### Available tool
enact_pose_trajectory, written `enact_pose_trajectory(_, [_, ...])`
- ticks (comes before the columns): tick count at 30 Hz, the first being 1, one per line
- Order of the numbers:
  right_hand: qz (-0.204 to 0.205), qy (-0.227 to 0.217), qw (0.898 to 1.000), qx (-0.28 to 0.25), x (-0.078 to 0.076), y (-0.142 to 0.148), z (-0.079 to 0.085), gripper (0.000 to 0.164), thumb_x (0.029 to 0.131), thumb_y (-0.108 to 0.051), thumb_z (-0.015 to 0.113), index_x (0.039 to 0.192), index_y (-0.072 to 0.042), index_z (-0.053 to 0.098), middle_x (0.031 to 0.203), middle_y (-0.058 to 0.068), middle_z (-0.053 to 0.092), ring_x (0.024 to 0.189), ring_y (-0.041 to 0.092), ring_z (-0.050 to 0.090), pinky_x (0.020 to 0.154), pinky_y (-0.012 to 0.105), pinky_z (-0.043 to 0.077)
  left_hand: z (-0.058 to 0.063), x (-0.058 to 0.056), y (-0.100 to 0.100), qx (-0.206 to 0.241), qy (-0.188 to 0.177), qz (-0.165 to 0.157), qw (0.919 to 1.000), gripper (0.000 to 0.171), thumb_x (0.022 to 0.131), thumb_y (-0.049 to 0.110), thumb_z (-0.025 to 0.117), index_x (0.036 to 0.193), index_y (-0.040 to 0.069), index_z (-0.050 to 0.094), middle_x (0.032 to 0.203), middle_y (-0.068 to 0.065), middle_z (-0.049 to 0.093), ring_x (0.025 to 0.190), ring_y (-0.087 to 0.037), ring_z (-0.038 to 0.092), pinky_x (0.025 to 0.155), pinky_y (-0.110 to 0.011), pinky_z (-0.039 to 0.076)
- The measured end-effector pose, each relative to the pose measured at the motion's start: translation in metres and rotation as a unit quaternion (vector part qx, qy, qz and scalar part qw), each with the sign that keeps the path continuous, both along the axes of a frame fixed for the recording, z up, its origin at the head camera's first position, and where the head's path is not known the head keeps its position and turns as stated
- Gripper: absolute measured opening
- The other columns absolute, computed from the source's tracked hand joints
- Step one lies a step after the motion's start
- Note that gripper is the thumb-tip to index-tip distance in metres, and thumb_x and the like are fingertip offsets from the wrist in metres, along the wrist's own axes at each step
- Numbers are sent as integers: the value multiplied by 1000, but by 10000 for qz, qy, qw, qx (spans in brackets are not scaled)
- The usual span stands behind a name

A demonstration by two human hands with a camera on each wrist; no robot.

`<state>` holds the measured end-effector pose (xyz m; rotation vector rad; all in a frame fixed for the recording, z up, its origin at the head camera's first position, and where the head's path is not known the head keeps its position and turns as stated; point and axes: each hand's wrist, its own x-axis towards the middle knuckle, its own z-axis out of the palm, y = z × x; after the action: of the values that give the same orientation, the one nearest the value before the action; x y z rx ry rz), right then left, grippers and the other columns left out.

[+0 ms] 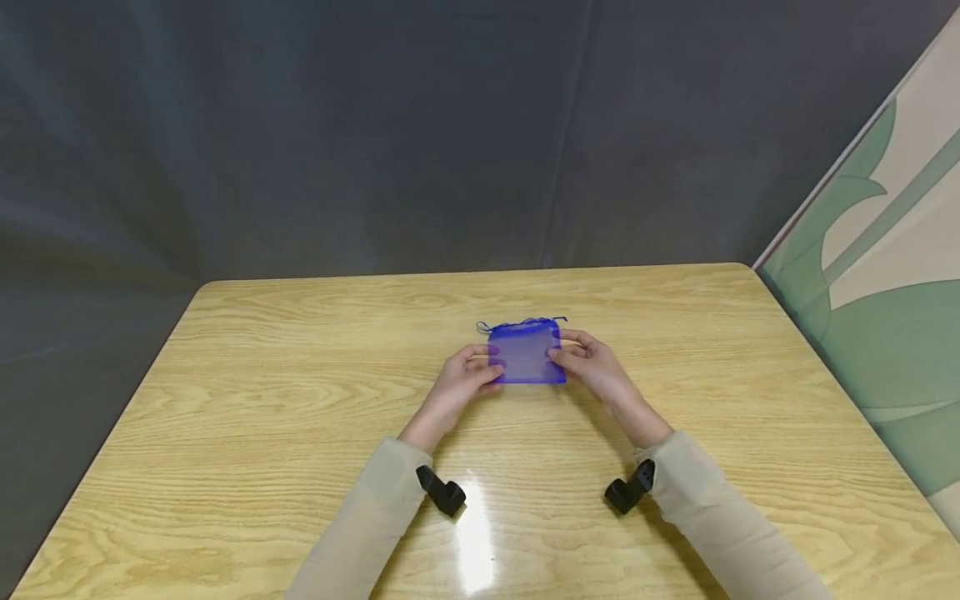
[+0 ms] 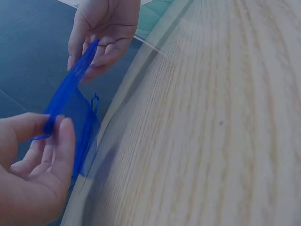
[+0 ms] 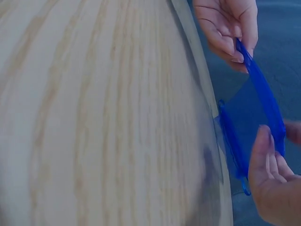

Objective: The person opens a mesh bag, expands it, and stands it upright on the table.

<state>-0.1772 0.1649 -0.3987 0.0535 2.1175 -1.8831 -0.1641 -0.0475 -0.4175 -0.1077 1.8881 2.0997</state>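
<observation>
A small sheer blue drawstring pouch (image 1: pixel 527 354) is stretched flat between the two hands, its gathered top and cord loops on the far side. My left hand (image 1: pixel 467 372) pinches its left edge between thumb and fingers. On the opposite edge, my right hand (image 1: pixel 592 360) pinches the pouch the same way. The left wrist view shows the blue mesh (image 2: pixel 66 96) slanting from the near left thumb up to the other hand. In the right wrist view the pouch (image 3: pixel 258 89) hangs between both hands, its drawstring end toward the tabletop.
The wooden table (image 1: pixel 300 433) spreads under both forearms. A dark curtain (image 1: pixel 450 142) hangs behind its far edge, and a green and cream patterned panel (image 1: pixel 892 275) stands at the right. Black wrist cameras (image 1: pixel 630 487) sit at both beige cuffs.
</observation>
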Motion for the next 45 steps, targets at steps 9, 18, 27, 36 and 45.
enact_pose_trajectory(9, [230, 63, 9996, 174, -1, -3, 0, 57, 92, -2, 59, 142, 6, 34, 83, -15, 63, 78, -3, 61, 76, 14, 52, 3, -2, -2, 139, 121, 120, 9998, 41, 90, -1, 60, 130, 0, 51, 107, -14, 65, 81, -7, 64, 89, -34, 57])
enact_pose_trajectory(18, [-136, 202, 9997, 4, 1, -5, 2, 55, 91, -1, 60, 140, 6, 37, 78, -19, 63, 77, -6, 60, 73, 9, 51, 3, -2, 1, 276, 182, 325, 9989, 43, 85, -5, 65, 127, -2, 54, 98, -14, 70, 77, -10, 67, 88, -36, 57])
enact_pose_trajectory(27, [-553, 401, 9975, -155, 1, -10, 3, 49, 89, 0, 63, 133, 9, 44, 69, -18, 62, 68, -5, 60, 72, 13, 55, 3, -2, 3, 456, 342, 745, 9956, 28, 83, -5, 67, 109, -11, 60, 76, 4, 67, 69, -8, 66, 78, -31, 60])
enact_pose_trajectory(36, [-737, 375, 9965, -140, 2, -15, 6, 50, 88, -1, 64, 133, 6, 42, 65, -16, 61, 61, -3, 61, 68, 17, 57, 4, -2, 4, 332, 499, 972, 9935, 24, 83, -3, 68, 103, -13, 62, 76, 2, 68, 66, -5, 64, 68, -22, 59])
enact_pose_trajectory(45, [-578, 630, 9958, 334, 4, -18, 6, 39, 89, -8, 66, 124, 7, 58, 62, -15, 58, 58, 1, 58, 61, 17, 55, 2, -1, 5, 335, 726, 920, 9925, 15, 89, 5, 65, 93, -9, 59, 68, 4, 65, 59, -8, 65, 60, -23, 59])
